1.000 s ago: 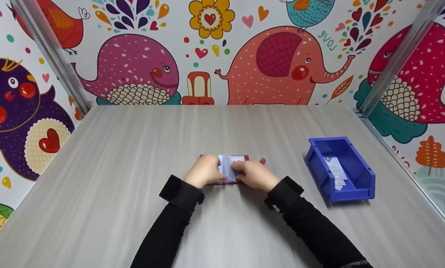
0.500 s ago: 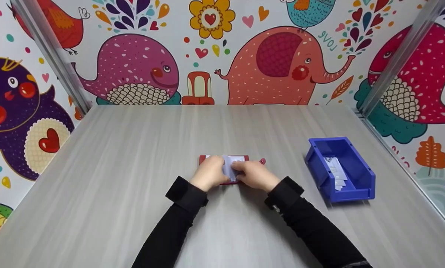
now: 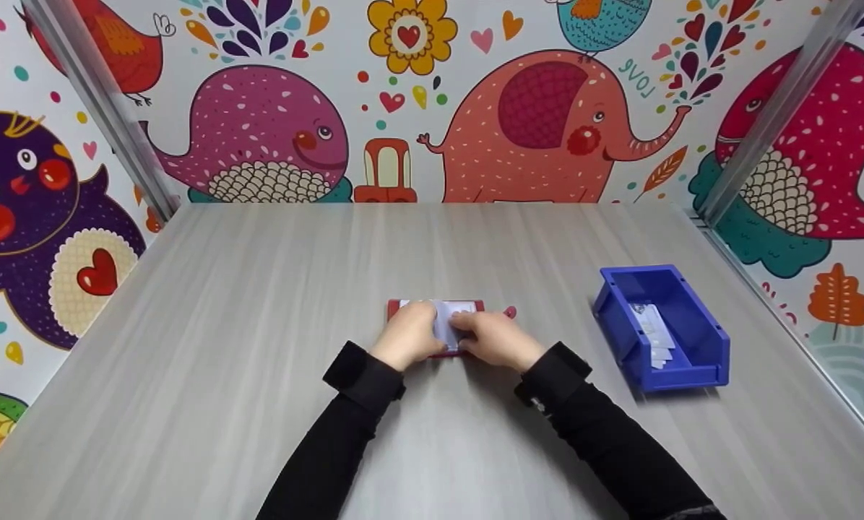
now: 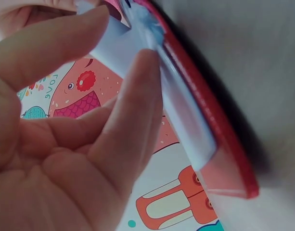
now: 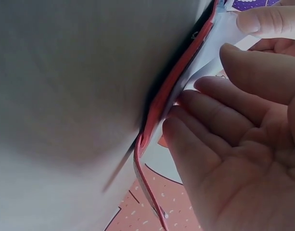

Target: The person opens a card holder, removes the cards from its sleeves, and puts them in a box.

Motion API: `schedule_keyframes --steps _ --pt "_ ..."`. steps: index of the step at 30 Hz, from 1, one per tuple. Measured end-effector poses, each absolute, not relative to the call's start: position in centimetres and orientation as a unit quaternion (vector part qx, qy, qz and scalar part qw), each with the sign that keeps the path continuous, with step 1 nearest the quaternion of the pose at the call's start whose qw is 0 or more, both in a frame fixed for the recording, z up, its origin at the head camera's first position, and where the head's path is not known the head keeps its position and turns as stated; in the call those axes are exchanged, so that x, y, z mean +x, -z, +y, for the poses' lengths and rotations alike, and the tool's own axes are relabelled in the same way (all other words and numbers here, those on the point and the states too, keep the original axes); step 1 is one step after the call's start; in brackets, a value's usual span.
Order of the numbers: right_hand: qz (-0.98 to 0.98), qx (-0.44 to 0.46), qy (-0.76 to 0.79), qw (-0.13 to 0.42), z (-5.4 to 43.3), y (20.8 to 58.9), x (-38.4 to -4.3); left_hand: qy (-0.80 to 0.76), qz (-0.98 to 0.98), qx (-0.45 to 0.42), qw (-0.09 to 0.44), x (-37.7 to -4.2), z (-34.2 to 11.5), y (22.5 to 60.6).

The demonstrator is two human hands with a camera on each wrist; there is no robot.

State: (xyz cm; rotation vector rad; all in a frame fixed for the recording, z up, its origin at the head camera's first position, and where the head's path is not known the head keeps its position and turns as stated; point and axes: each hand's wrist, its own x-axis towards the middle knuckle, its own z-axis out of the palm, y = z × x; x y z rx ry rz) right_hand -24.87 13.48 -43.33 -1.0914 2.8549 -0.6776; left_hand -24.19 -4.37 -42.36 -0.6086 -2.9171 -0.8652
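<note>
A red card holder (image 3: 394, 310) lies spread open on the table, with pale clear plastic sleeves (image 3: 446, 325) inside. My left hand (image 3: 407, 332) covers its left half and pinches a raised sleeve with the thumb near the middle fold. In the left wrist view, the index fingertip rests right at that fold. My right hand (image 3: 500, 338) is at the right half. In the right wrist view, its fairly straight fingers (image 5: 210, 139) touch the inside of the holder, while the thumb stands apart beside the raised sleeve. A red strap (image 5: 149, 187) hangs off the holder's right end.
To the right stands a blue plastic bin (image 3: 696, 377) with several cards (image 3: 651, 328) lying in it. Printed cartoon walls with metal corner posts (image 3: 753, 115) enclose the table (image 3: 222, 303) at the back and sides.
My left hand has moved a little to the right, toward the middle fold, uncovering the holder's left red edge. The right hand has stayed in place.
</note>
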Motion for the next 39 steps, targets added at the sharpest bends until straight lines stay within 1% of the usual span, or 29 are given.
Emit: schedule_keyframes --steps 4,9,27,33,39 --pt "0.913 -0.341 0.224 0.009 13.5 43.2 -24.9 0.276 -0.94 -0.198 0.02 -24.2 -4.4 42.4" --pt "0.911 -0.336 0.238 -0.001 13.7 42.9 -24.8 0.266 -0.942 -0.204 0.023 -24.1 -4.4 42.4" --pt "0.909 -0.3 0.281 -0.07 14.4 42.1 -24.8 0.254 -0.946 -0.201 0.021 -24.1 -4.5 42.2" --pt "0.908 -0.303 0.278 -0.074 14.4 42.2 -24.9 0.275 -0.941 -0.195 0.008 -24.1 -4.5 42.0" --pt "0.912 -0.299 0.273 -0.066 14.5 42.4 -24.9 0.293 -0.937 -0.192 0.006 -24.2 -4.9 41.6"
